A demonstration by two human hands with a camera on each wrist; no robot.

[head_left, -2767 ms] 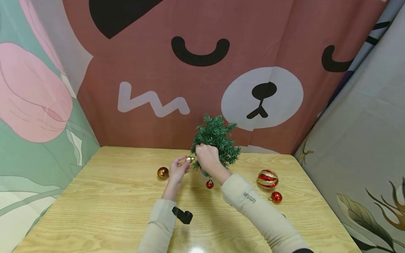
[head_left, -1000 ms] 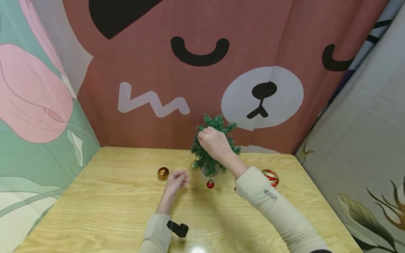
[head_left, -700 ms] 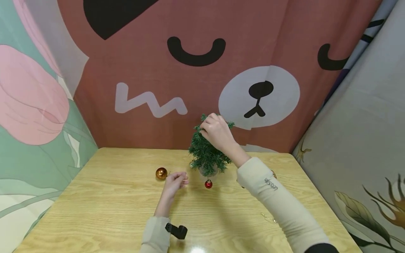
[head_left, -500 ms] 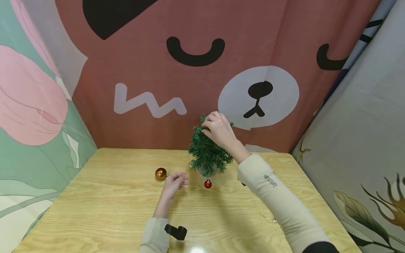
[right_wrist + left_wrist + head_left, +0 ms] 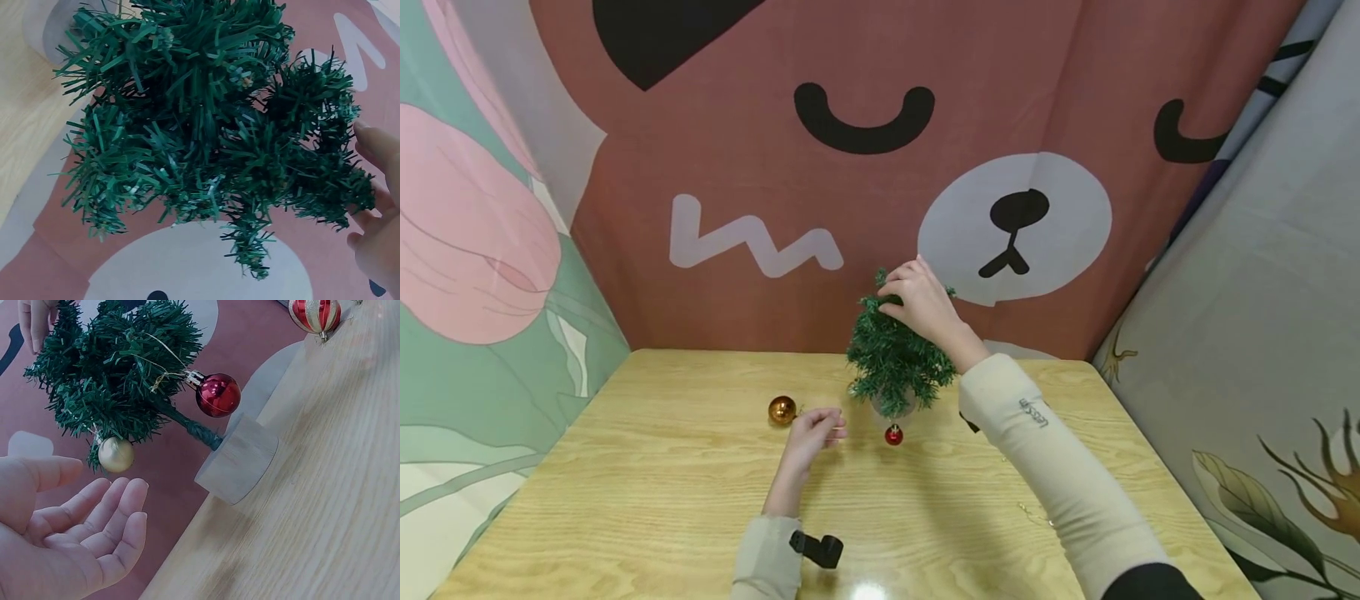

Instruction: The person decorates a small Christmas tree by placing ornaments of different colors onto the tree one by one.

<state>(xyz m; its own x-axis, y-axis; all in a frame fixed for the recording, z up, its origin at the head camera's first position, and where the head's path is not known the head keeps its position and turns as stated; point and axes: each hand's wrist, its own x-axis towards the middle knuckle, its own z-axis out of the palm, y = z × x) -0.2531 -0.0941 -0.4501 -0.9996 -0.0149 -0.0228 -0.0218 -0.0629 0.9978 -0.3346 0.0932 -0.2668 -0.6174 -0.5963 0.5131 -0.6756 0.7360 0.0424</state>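
A small green artificial Christmas tree (image 5: 891,358) stands on a round pale base (image 5: 240,459) near the table's back edge. A shiny red ball ornament (image 5: 218,395) and a matte gold ball ornament (image 5: 116,454) hang from its lower branches. Palm up and holding nothing, my left hand (image 5: 812,433) is just left of the tree, its fingers loosely bent below the gold ball. My right hand (image 5: 925,304) is at the upper branches, with thumb and fingers loosely around a branch tip (image 5: 350,194); a gap shows between them and no ornament is visible there.
An amber ball ornament (image 5: 782,410) lies left of the tree. The red-and-gold striped ball (image 5: 317,314) lies on the right, hidden by my right sleeve in the head view. Gold string (image 5: 1033,515) lies near that sleeve. A printed curtain (image 5: 737,308) stands behind the table.
My left hand has let go of the gold ball and drawn back down. My right hand has moved up the tree and its fingers have loosened; the gold ball now hangs there.
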